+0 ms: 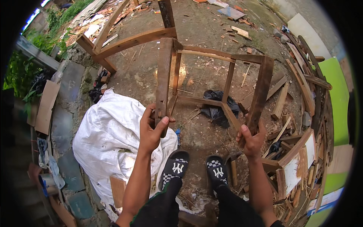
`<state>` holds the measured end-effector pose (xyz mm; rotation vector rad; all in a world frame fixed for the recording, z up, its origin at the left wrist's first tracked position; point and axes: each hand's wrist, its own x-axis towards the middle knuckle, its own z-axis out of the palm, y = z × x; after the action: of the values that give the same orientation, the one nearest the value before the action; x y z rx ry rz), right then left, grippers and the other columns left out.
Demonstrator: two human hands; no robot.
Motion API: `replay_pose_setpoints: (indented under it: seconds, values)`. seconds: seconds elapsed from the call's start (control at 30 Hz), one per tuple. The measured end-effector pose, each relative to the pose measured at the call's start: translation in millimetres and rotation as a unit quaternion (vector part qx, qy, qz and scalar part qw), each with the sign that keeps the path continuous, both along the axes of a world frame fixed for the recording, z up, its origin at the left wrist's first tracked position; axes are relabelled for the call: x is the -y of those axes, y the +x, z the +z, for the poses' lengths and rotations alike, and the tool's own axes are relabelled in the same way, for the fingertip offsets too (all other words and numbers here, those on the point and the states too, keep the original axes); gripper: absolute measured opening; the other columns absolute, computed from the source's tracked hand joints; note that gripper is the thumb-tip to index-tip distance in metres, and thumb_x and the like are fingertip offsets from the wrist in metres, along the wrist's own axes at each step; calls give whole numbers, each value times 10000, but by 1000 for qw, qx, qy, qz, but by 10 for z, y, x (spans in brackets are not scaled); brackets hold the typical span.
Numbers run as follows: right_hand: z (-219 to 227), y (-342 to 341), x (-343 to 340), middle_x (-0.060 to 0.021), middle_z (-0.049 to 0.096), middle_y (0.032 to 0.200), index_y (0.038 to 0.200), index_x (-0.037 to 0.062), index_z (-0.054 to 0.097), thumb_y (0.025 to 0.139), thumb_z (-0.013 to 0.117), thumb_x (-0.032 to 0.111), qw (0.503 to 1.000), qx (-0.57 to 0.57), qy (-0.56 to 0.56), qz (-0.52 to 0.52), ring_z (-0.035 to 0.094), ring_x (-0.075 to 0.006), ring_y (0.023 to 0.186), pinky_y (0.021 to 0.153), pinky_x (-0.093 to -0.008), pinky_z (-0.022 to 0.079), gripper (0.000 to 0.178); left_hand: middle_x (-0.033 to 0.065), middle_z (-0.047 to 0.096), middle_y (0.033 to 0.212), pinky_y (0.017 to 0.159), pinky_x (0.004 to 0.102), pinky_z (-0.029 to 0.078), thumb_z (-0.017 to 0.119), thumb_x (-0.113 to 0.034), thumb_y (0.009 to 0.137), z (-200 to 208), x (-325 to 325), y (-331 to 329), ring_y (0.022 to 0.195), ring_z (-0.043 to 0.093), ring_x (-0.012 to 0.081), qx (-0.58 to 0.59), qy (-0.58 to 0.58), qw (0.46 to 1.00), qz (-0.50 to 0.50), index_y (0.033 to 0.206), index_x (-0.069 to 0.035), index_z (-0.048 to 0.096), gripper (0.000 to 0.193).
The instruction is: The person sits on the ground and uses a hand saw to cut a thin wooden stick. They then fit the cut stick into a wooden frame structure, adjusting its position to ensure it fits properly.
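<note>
Left hand has its fingers wrapped around the near end of one thick post, thumb along the wood, and the right hand grips the matching post, so both are closed on the same wooden frame. It's held out over the ground in front of the person's feet; can't really tell if its far end touches the second frame behind it. For steady handling, even grip on both posts is probably the way, not twisting one against the other since those thin rails look like the weak bit, and watch for splinters with bare hands. The ground is rough dirt with chips all over, a black plastic bag beyond the feet, a white sack by its left edge against a block wall, and scrap wood heaped along the right edge near a green panel.
</note>
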<state>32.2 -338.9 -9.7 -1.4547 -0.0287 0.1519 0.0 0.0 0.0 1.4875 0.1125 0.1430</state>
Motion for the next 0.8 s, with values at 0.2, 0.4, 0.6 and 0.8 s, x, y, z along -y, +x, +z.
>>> replay_pose_setpoints:
  seconds: [0.2,0.4,0.6,0.8]
  values:
    - [-1355,-68,135,-75,724,999,1159,16,657,857,804,56,975,-4,-219,41,698,-214,965,874,-364,553,338,76,691,1067,896,324,506,794,-192,924,-1078,45,26,1018,643,159,-60,71,996,4,1196,-31,572,386]
    - [-1541,-203,203,-111,733,1068,1137,27,701,864,775,93,942,-45,-302,142,697,-218,1022,914,-361,533,290,75,699,1082,888,334,524,773,-359,950,-1545,-34,-212,1004,663,167,-77,146,984,-70,1289,-24,576,515]
    - [-972,221,656,-130,713,1180,1307,45,667,1011,568,112,976,-177,-95,89,693,-231,1046,918,-381,551,319,154,705,1095,920,360,533,460,-667,1021,-1003,-17,-109,1002,700,237,0,-95,994,-45,1399,23,492,788]
    - [-8,321,-240,-136,666,1078,1523,13,319,1067,552,199,985,-166,-41,-27,699,-178,825,683,-338,581,544,102,676,776,579,288,512,622,-381,1043,-407,180,135,581,630,156,-179,-71,981,25,1319,-2,555,473]
